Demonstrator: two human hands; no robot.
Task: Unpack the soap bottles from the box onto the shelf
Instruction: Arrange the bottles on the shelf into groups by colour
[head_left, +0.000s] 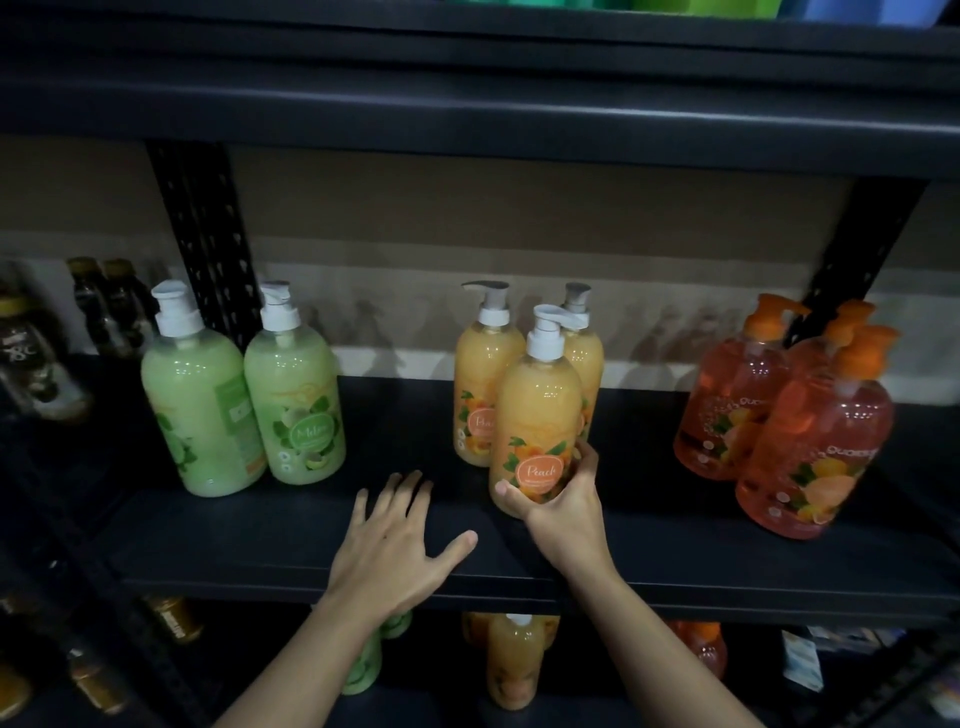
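Broadly, a dark metal shelf (260, 545) spanning the middle of the view, stocked by colour, seemingly to keep each scent in its own cluster; at the right, three orange-red bottles (810, 431) with orange pumps, bunched close; at the left, two green melon bottles (249, 400) side by side, touching or nearly so; in the centre, two rear peach bottles (485, 395) upright toward the back; dimly on the level below, more bottles (511, 660) in matching colours; no box in view. Just in front of the rear pair, the front peach bottle (537, 415): on the shelf board or a shade above it, cannot tell which, with the base hidden behind fingers; long axis near vertical, base down, top up; set ahead of its twins, probably to fill the peach group forward from the back wall. Next, the right hand (561, 499) wrapped round the bottle's lower body, thumb on the left flank, fingers curled round the right, grasping low, apparently to steady the heavy end while setting down. Beside it, the left hand (395, 540) laid flat on the shelf's front part, fingers straight and spread, holding nothing, likely bracing. Smaller again, the label (540, 473) facing outward, "Peach" readable, presumably turned so for display. Smallest, the white pump head (545, 332), spout aimed toward the right.
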